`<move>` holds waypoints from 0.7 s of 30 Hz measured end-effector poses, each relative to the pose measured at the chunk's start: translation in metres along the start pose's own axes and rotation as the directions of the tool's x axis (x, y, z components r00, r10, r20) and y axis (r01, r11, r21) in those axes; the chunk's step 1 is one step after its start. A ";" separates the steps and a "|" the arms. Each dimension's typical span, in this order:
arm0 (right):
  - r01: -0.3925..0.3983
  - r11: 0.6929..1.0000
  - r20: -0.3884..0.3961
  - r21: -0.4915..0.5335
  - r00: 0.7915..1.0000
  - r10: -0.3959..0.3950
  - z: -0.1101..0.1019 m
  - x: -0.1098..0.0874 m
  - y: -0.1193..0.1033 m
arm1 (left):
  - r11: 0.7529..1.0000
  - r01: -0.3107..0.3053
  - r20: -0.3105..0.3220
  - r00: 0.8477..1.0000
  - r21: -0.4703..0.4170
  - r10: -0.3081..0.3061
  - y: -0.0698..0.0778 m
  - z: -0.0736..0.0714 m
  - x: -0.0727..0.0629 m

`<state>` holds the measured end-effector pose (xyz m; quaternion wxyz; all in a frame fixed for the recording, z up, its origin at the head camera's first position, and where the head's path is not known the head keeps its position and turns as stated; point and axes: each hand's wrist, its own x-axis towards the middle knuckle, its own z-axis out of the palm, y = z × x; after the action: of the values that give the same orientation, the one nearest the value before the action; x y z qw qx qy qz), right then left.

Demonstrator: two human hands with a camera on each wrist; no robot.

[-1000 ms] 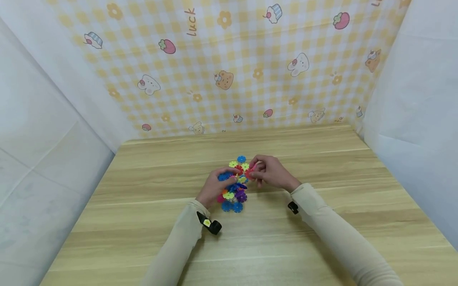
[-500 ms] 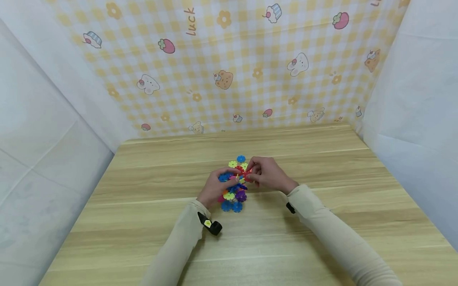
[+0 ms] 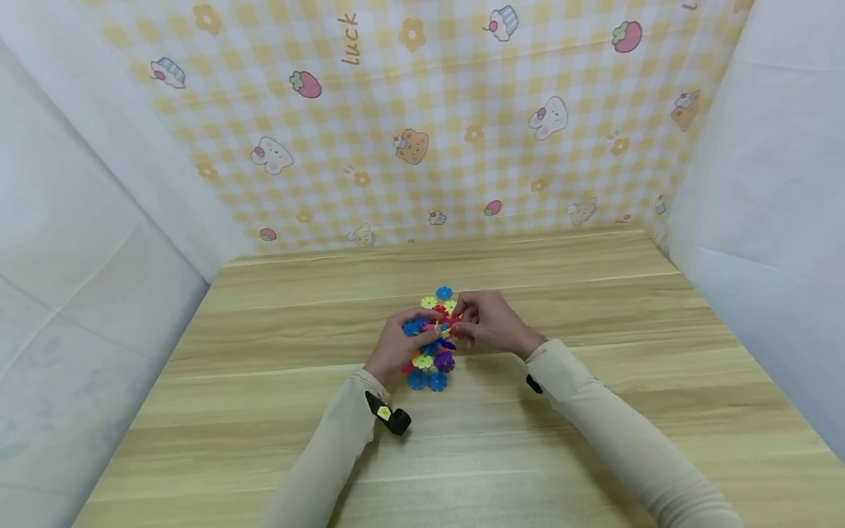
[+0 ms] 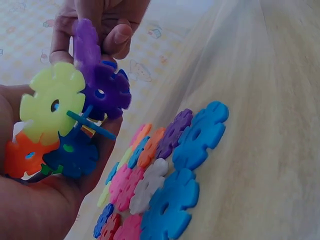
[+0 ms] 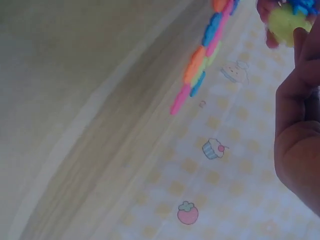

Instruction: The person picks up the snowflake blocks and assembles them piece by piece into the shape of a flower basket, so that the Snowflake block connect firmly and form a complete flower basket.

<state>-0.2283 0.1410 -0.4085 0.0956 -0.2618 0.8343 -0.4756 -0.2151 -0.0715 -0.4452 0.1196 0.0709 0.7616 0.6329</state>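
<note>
Near the middle of the table, my left hand [image 3: 394,345] grips a cluster of interlocked plastic flower-shaped discs. In the left wrist view the cluster shows a yellow disc [image 4: 42,97], a purple disc [image 4: 112,95], an orange disc [image 4: 27,156] and a blue disc [image 4: 75,155] slotted together. My right hand [image 3: 494,321] pinches a red flower disc [image 3: 455,323] at the cluster's far right side. Its fingertips partly cover that disc. From the right wrist, the right hand [image 5: 302,130] appears beside a yellow disc [image 5: 287,25] of the cluster.
Flat rows of loose flower discs lie on the wooden table [image 3: 264,425] below the cluster, among them blue discs [image 4: 170,207], a white disc [image 4: 150,185] and pink discs [image 4: 122,187]. A checked cloth [image 3: 462,95] hangs behind the table, with white sheets [image 3: 766,183] at the sides.
My right hand has moved slightly left, bringing the red disc in against the cluster. The left hand keeps its hold almost unmoved.
</note>
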 end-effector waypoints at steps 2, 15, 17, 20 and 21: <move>0.000 1.000 0.002 -0.002 1.000 0.000 0.000 -0.001 0.001 | 1.000 0.002 0.001 1.000 0.002 -0.002 0.000 0.001 0.001; -0.027 1.000 0.021 0.012 0.999 0.027 0.001 -0.002 0.006 | 0.998 0.009 -0.017 1.000 0.061 -0.008 0.006 -0.004 -0.002; -0.039 0.999 0.023 0.010 0.999 0.039 0.003 -0.002 0.008 | 0.999 0.011 -0.048 0.999 0.053 -0.009 0.007 -0.007 -0.003; -0.048 0.999 0.069 -0.022 0.996 0.050 0.005 -0.004 0.008 | 1.000 0.008 -0.103 0.995 0.028 -0.005 0.008 -0.012 -0.002; -0.043 0.998 0.094 -0.045 0.994 0.047 0.006 -0.004 0.008 | 1.000 0.007 -0.118 0.993 0.014 -0.005 0.008 -0.013 -0.002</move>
<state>-0.2250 0.1415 -0.4188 0.1402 -0.2674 0.8446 -0.4421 -0.2173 -0.0831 -0.4353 0.0759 0.0319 0.7720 0.6302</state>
